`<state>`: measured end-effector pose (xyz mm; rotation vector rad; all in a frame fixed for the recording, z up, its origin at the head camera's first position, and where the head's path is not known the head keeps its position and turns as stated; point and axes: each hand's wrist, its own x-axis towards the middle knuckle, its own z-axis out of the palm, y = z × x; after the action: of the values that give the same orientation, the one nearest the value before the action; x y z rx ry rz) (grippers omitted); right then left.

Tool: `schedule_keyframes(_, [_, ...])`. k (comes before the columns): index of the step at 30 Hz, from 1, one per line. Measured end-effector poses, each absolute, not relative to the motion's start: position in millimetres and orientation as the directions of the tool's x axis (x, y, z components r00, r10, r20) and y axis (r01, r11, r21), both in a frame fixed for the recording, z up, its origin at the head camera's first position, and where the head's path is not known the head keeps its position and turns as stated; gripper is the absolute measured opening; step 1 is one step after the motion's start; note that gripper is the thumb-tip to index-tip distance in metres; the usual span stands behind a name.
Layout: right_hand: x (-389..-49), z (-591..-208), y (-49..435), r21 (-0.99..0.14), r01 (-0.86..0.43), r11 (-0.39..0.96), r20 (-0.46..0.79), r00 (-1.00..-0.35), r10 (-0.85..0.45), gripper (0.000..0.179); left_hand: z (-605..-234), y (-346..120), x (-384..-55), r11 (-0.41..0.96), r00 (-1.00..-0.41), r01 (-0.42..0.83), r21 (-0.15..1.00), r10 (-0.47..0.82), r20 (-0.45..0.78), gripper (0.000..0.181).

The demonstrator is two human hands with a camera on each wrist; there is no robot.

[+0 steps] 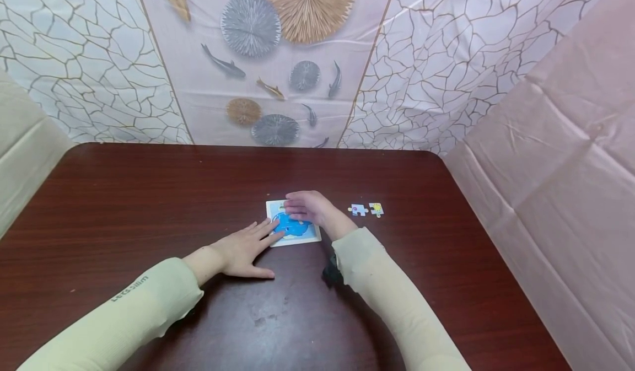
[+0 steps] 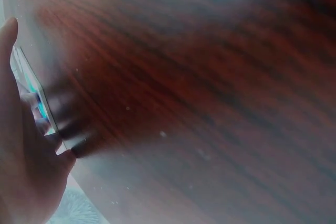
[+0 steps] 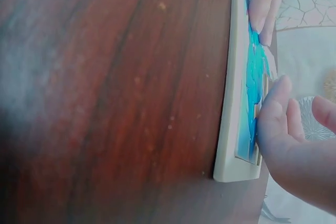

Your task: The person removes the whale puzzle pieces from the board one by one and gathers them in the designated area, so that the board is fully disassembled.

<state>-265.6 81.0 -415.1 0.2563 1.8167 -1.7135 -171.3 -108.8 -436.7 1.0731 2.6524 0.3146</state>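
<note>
A small framed jigsaw puzzle [image 1: 318, 235] with a blue whale picture lies flat on the table. My left hand [image 1: 243, 252] spreads its fingers, their tips resting on the puzzle's left side, thumb apart over the tabletop. Across the puzzle's upper right reaches my right hand [image 1: 310, 208], its fingers extended side by side and hiding part of the picture. In the right wrist view, the right fingers [image 3: 275, 111] are just over the blue pieces, with gaps along the frame's inner edge. Two loose jigsaw pieces, one with a pink mark [image 1: 358, 210] and one with a yellow sun [image 1: 376, 208], lie to the right.
The dark red-brown wooden table [image 1: 149, 194] has rounded far corners. Patterned cloth [image 1: 412, 73] hangs behind it, and plain pale cloth [image 1: 560, 156] stands along the right side. A small black object [image 1: 332, 272] shows beneath the right sleeve.
</note>
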Motion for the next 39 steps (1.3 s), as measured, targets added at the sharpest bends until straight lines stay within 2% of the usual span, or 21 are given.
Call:
schedule_keyframes(16, [-267,-408,69,-0.813,0.504,0.292,-0.571,-0.788,-0.229,0.032,-434,-110,-171,0.698,-0.69,0.65,0.299,0.708,-0.153,0.087])
schedule_keyframes(28, [-266,-410,64,-0.811,0.367,0.456,-0.477,-0.865,-0.153,0.024,-436,-110,-172,0.705,-0.692,0.645,0.295,0.703,-0.167,0.088])
schedule_keyframes(39, [-267,-412,61,-0.807,0.373,0.458,-0.467,-0.878,-0.107,0.021,-435,-110,-172,0.704,-0.691,0.653,0.279,0.705,-0.161,0.089])
